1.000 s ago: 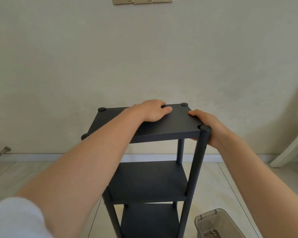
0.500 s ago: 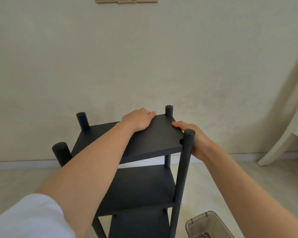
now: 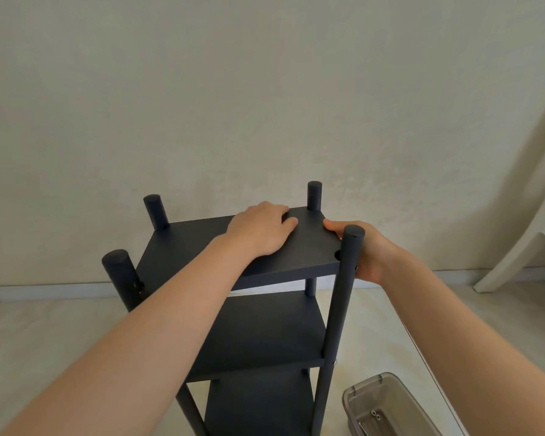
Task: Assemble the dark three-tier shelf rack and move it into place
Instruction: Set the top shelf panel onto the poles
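**Head view**

- **Item:** dark three-tier shelf rack (image 3: 265,328), matt charcoal panels on four round posts. It stands before a pale plaster wall (image 3: 265,89), over a light tiled floor (image 3: 44,341); its foot lies out of frame. The three panels are stacked one above another. The four post ends rise above the top shelf (image 3: 183,240).
- **Left hand** (image 3: 261,231): laid palm down on the top shelf, toward its far right part, fingers extended and flat, grasping nothing.
- **Right hand** (image 3: 370,254): clasps the right edge of the top shelf, thumb on the upper face, fingers curled beneath. It is partly hidden by the near right post (image 3: 337,309).
- **Accessory:** clear grey-tinted rectangular plastic container (image 3: 375,379), on the floor just beside the near right post, lower right. Small metal fittings lie inside, kind not discernible.
- **Also:** white curved furniture leg (image 3: 502,262), far right, well apart from the rack.
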Tool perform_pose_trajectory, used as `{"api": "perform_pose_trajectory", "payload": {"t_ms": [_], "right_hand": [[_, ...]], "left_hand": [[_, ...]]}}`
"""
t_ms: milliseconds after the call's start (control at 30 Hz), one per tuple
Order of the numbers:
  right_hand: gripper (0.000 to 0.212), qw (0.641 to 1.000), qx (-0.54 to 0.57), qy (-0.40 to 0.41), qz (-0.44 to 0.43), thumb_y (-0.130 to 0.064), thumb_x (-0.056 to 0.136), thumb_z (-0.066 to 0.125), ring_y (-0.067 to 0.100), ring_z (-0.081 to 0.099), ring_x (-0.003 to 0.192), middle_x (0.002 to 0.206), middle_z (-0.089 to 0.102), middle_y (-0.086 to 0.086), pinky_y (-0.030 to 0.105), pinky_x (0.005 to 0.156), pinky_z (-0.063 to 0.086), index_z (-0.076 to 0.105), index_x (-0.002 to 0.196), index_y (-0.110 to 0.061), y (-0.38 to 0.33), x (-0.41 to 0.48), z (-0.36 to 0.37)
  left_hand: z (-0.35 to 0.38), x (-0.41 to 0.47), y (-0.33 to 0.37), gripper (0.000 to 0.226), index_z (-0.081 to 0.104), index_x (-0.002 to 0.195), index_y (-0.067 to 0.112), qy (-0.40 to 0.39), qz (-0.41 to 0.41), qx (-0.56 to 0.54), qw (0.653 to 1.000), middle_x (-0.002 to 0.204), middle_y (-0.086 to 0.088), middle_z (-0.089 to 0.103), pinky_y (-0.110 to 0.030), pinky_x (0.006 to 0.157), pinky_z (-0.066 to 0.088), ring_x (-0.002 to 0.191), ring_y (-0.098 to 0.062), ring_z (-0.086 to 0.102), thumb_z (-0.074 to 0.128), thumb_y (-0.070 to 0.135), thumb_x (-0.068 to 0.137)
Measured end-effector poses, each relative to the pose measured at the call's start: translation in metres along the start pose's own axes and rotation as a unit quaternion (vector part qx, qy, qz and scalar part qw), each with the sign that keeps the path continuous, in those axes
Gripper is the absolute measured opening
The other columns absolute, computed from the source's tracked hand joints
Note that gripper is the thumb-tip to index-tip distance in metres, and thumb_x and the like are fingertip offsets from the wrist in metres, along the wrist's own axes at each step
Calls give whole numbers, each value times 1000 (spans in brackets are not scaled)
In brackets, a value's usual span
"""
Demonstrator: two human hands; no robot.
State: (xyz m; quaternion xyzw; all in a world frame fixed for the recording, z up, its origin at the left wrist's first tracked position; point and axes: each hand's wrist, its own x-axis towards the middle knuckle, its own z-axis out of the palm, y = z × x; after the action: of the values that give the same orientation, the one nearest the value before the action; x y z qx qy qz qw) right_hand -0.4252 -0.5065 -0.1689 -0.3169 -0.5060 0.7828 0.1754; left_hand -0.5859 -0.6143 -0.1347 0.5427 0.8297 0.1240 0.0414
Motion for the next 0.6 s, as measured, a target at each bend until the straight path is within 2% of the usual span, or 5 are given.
{"api": "perform_pose_trajectory", "payload": {"t_ms": [167,267,367,433,600], "right_hand": [[23,1000,5,-3,-6,-31,92,64,19,63,58,72,69,5,24,52,52,68,92,-9,4,-2,0],[22,1000,14,6,-12,-30,91,66,20,64,61,75,69,6,26,57,53,70,88,-8,6,-3,0],[21,999,26,12,-16,-28,90,68,18,65,55,70,70,4,24,52,55,72,82,-9,6,-5,0],[23,1000,18,12,-20,-30,91,67,16,61,53,66,68,2,24,52,53,73,79,-11,5,-6,1],[23,1000,1,21,-15,-32,92,65,18,59,63,71,67,2,30,64,49,72,87,-11,8,-9,2]], "left_hand": [[5,-56,-3,80,30,157,32,-11,54,-22,998,167,5,21,-43,123,15,154,-19,14,16,76,91],[11,-79,-13,99,12,160,36,-17,107,73,991,169,11,7,-39,124,7,155,-15,6,15,89,77],[20,-86,-29,90,-6,159,36,29,148,176,973,169,8,-2,-35,123,7,156,-17,2,60,37,98],[25,-87,-34,106,-9,159,35,64,151,201,966,170,4,0,-34,124,10,156,-20,4,64,0,91],[40,-89,-36,105,-2,161,31,128,161,228,952,169,0,9,-36,123,16,156,-24,12,67,-3,89]]}}
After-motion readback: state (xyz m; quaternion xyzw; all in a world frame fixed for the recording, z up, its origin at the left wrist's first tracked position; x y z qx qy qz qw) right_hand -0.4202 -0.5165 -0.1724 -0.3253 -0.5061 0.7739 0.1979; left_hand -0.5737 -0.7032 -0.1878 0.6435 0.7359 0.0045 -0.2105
